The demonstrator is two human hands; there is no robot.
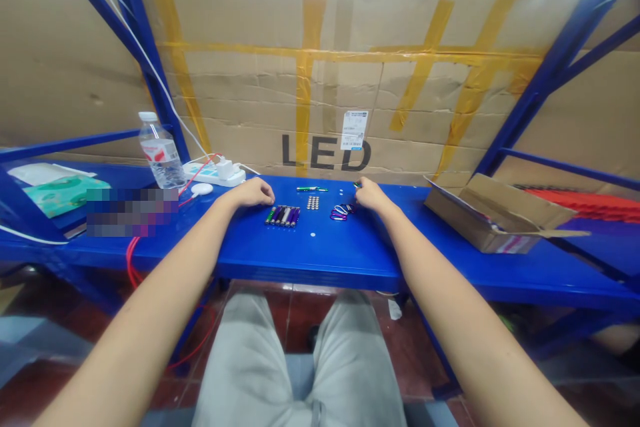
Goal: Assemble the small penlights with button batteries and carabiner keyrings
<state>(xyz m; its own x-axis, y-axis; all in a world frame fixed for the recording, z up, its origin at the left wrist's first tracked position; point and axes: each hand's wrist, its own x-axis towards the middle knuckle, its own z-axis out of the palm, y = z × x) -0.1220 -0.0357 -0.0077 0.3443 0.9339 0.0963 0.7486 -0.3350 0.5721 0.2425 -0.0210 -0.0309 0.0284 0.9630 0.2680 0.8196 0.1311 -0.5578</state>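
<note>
My left hand (257,193) rests on the blue table with its fingers loosely curled, and nothing shows between them. Just right of it lies a row of small metallic tubes (283,215) in green, black, silver and purple. At the far side of the table, my right hand (371,194) pinches a small dark green piece (357,185), mostly hidden by the fingers. Close to that hand are several carabiner clips (341,213), purple, silver and dark. Small round button cells (313,203) stand in a block between my hands, with a green pen-like tube (312,189) behind them.
An open cardboard box (493,217) sits on the right. To the left are a water bottle (163,153), a white power strip (220,173) with cables, and a green tissue pack (63,193). A taped cardboard sheet (260,93) walls off the back. A white disc (313,235) lies near the front.
</note>
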